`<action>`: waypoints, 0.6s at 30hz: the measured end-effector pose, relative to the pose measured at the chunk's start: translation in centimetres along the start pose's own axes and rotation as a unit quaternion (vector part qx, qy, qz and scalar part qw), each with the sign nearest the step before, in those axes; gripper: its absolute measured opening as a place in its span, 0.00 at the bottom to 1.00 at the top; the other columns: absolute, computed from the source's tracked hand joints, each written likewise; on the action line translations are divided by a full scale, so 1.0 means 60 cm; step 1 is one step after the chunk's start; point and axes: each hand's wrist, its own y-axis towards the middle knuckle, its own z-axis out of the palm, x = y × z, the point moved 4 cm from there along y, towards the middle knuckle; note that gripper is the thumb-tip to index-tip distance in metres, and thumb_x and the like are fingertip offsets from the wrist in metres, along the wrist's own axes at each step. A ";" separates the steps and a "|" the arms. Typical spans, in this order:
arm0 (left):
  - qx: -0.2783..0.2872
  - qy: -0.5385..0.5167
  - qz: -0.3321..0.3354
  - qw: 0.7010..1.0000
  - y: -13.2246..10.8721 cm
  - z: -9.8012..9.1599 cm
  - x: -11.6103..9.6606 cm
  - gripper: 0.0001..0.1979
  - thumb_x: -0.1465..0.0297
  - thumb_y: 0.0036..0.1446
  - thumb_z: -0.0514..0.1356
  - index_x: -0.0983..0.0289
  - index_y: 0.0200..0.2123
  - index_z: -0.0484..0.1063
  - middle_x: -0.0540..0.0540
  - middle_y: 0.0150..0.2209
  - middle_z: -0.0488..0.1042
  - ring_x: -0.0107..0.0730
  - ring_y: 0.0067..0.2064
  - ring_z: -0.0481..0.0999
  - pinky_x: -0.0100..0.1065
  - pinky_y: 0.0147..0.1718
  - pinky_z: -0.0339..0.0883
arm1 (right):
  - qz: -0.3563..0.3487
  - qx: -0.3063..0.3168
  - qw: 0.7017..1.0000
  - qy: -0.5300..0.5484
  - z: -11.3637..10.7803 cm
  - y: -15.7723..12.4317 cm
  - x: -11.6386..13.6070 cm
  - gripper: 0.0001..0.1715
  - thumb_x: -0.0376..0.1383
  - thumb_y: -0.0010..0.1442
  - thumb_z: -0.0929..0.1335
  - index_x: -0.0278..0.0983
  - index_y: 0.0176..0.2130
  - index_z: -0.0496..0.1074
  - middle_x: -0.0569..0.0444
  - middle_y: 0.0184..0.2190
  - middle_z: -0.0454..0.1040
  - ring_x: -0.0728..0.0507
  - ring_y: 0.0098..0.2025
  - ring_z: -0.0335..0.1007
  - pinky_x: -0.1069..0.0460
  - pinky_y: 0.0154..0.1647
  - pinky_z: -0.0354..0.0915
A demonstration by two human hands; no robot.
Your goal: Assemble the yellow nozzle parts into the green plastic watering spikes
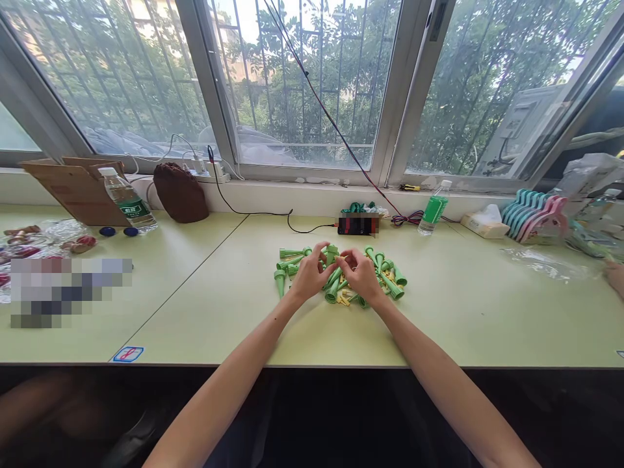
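Observation:
My left hand (312, 272) is closed around a green plastic cone-shaped spike (332, 251), held with its wide end up above the pile. Close beside it, my right hand (359, 274) pinches what looks like a small yellow piece (337, 259), mostly hidden by the fingertips. The fingertips of both hands nearly meet. Under and around them lies a loose pile of green plastic spikes (392, 286), tapered, with wide capped ends. Several small yellow plastic pieces (343, 300) are scattered among the spikes, near the front of the pile.
A phone (355, 225) on a cable stands behind the pile. Water bottles (433, 209) stand along the window wall, with a brown bag (180, 192), a cardboard box (73, 192), a tissue pack (484, 224) and hangers (533, 214). Another person's hand (615, 276) shows at the right edge.

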 end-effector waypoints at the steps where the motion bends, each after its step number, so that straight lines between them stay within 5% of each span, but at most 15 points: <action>1: 0.001 0.000 0.000 1.000 0.000 0.000 0.000 0.23 0.60 0.59 0.59 0.60 0.55 0.61 0.48 0.32 0.67 0.20 0.21 0.62 0.25 0.25 0.57 | -0.002 0.000 1.000 0.003 0.000 0.000 0.001 0.21 0.52 0.61 0.65 0.37 0.38 0.69 0.55 0.24 0.71 0.48 0.23 0.63 0.53 0.25 0.59; 10: 0.006 0.008 0.000 1.000 -0.001 0.003 0.004 0.23 0.63 0.58 0.60 0.60 0.55 0.61 0.49 0.33 0.67 0.20 0.22 0.63 0.25 0.24 0.57 | 0.002 0.011 0.999 -0.039 0.000 0.001 -0.007 0.25 0.51 0.66 0.60 0.37 0.27 0.67 0.58 0.17 0.65 0.49 0.20 0.58 0.53 0.24 0.55; 18: -0.003 -0.010 -0.010 1.000 0.001 -0.002 0.002 0.24 0.60 0.58 0.60 0.60 0.55 0.61 0.48 0.32 0.66 0.18 0.21 0.61 0.24 0.23 0.57 | -0.010 0.005 1.000 -0.018 -0.001 0.001 0.002 0.23 0.52 0.63 0.63 0.36 0.33 0.70 0.54 0.24 0.72 0.48 0.24 0.62 0.53 0.26 0.58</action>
